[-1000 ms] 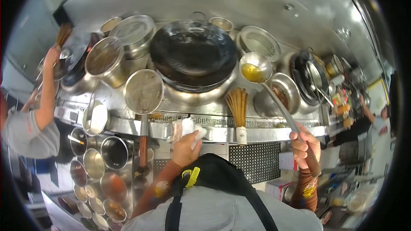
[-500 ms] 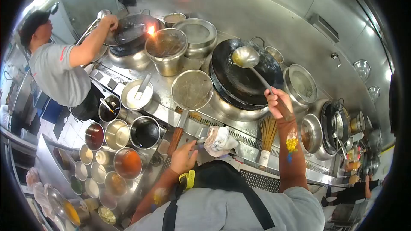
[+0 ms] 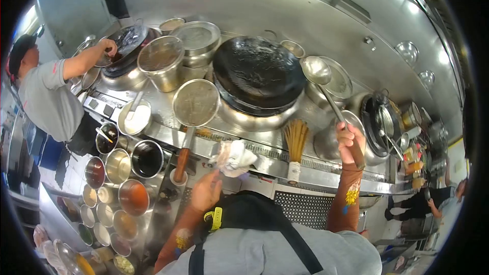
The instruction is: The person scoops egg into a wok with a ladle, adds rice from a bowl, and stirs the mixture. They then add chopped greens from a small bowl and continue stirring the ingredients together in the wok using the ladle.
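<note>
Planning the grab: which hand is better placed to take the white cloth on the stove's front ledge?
Left, probably. The left hand is free, just below the white cloth; the right hand is shut on the ladle, farther off.

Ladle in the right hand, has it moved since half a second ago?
Yes. The ladle had its bowl over the black wok; now the bowl is past the wok's right rim, above a steel pot.
</note>
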The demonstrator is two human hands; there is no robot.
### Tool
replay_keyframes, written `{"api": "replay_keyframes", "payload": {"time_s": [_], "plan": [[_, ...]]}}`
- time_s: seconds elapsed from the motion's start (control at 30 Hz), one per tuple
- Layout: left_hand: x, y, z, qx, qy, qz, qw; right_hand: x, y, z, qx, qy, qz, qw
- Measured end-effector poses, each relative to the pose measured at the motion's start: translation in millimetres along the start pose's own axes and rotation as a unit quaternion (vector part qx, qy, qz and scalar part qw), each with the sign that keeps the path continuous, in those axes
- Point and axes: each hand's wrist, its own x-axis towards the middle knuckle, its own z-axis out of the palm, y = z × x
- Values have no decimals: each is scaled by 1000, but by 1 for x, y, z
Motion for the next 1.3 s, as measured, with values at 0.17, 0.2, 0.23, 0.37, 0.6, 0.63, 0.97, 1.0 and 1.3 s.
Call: {"api": "replay_keyframes", "payload": {"time_s": [0.17,0.2,0.23,0.37,0.6,0.63,0.97,1.0,1.3], "plan": [[-7,42,58,-35,-22,41,998,-92,-25,-2,-20,11,-72,997],[-10,49,73,-39,-36,58,997,-110,-32,-7,-30,11,-84,996],[-14,56,85,-36,-55,60,996,-129,-38,-11,-40,14,-99,994],[-33,88,125,-47,-116,59,990,-192,-52,-26,-195,83,-140,967],[-52,111,154,-29,-166,75,983,-246,-53,-46,-404,267,-211,849],[-53,112,153,-15,-165,84,983,-251,-51,-48,-416,282,-227,834],[-91,104,123,5,-83,97,992,-248,-46,-77,-281,148,-244,916],[-101,103,120,-1,-70,77,995,-241,-45,-76,-253,97,-227,936],[-183,104,78,14,68,-64,996,-92,-9,-59,-27,-83,43,995]]}}
